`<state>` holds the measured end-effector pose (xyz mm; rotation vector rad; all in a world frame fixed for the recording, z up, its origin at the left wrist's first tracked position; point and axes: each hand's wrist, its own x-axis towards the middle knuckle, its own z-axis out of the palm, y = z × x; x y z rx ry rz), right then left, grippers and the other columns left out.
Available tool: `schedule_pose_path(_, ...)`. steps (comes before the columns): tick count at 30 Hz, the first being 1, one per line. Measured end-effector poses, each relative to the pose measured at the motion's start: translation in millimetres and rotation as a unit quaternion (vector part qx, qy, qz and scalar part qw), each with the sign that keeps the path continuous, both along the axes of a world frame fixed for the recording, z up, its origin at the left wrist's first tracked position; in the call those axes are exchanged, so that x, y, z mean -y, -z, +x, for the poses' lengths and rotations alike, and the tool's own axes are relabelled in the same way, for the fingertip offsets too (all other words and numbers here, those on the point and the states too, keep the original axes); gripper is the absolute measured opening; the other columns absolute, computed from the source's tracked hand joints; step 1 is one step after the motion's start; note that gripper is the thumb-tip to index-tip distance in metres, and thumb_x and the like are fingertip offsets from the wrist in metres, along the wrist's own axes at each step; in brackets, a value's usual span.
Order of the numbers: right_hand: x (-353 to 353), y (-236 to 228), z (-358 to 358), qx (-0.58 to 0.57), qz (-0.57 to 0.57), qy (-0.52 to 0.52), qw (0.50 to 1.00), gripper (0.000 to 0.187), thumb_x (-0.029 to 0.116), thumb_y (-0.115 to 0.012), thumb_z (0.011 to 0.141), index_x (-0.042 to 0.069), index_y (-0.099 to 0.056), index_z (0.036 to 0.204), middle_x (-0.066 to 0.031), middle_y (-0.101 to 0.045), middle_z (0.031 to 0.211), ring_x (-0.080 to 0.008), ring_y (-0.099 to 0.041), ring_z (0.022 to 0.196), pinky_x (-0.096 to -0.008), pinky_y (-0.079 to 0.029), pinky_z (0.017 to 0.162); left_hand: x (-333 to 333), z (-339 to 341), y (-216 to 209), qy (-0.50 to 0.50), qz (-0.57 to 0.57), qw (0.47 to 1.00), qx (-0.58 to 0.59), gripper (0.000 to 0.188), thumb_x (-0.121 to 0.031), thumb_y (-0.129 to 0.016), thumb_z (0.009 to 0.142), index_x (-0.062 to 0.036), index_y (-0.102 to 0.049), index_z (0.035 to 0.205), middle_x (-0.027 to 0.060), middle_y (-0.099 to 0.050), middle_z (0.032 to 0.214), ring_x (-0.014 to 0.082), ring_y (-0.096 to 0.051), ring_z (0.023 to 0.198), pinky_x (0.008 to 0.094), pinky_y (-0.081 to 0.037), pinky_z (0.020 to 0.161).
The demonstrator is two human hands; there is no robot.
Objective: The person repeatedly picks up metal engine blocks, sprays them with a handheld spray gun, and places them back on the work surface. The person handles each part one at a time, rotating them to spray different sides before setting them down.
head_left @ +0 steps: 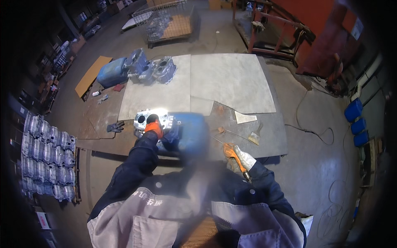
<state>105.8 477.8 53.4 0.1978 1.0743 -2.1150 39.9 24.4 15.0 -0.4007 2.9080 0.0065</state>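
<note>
My left hand [153,128], in an orange glove, grips a silvery metal casting [167,118] by its upper face, beside two round bores. The casting rests against the left part of a blue plastic drum [193,130] lying at the table's near edge. To the right of the drum, my right hand [247,158], in a whitish glove, is closed around an orange handheld power tool [233,152]. Its thin shaft points left toward the drum, and a metal fitting sticks out at the back. The shaft's tip is apart from the casting.
On the table [269,144] lie a brush [254,135], a thin rod [240,135] and a dark glove [115,127]. More castings [164,69] stand at the back beside another blue drum [111,72]. Stacked castings [47,159] are at left; a cable [316,131] crosses the right floor.
</note>
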Motion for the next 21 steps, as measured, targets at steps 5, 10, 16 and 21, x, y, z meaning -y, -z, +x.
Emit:
schedule_pose_path(5,-6.3,46.6,-2.9,-0.058,-0.027,0.019,0.998,0.05,0.04,-0.041,0.1,-0.002,-0.053,0.125,-0.0076,-0.063,0.11,-0.017,-0.059,0.102,-0.0304,-0.046,0.092,5.5,6.4,13.7,0.006,-0.036,0.999,0.03,0.045,-0.032,-0.059,0.08,-0.0004,-0.058,0.112,0.0199,-0.067,0.102,0.0357,-0.064,0.097,0.0426,-0.05,0.084)
schedule_pose_path(10,8.5,89.1,-21.2,-0.071,0.008,0.023,0.997,0.055,0.044,-0.041,0.099,-0.002,-0.051,0.127,-0.0098,-0.061,0.119,-0.0196,-0.059,0.108,-0.0325,-0.045,0.096,8.0,3.7,13.0,0.029,-0.001,1.0,-0.004,0.052,-0.027,-0.062,0.079,0.0021,-0.049,0.12,0.0272,-0.065,0.098,0.0429,-0.063,0.092,0.0469,-0.051,0.081)
schedule_pose_path(16,32.1,88.9,-31.6,-0.03,-0.083,0.035,0.995,0.051,0.039,-0.04,0.101,-0.002,-0.047,0.131,-0.0104,-0.059,0.122,-0.0198,-0.06,0.106,-0.0314,-0.05,0.091,1.5,2.5,0.7,0.017,-0.018,0.999,0.046,0.052,-0.03,-0.061,0.081,-0.0016,-0.048,0.123,0.0276,-0.064,0.1,0.0429,-0.062,0.095,0.0457,-0.051,0.083)
schedule_pose_path(21,48.9,100.0,-40.8,0.154,-0.475,-0.05,0.865,0.051,0.037,-0.04,0.101,-0.002,-0.046,0.132,-0.0105,-0.059,0.122,-0.019,-0.06,0.105,-0.0291,-0.049,0.092,2.4,1.8,3.0,0.014,-0.015,0.998,0.052,0.043,-0.027,-0.059,0.083,0.0008,-0.049,0.114,0.0253,-0.065,0.101,0.0405,-0.062,0.098,0.0445,-0.05,0.084)
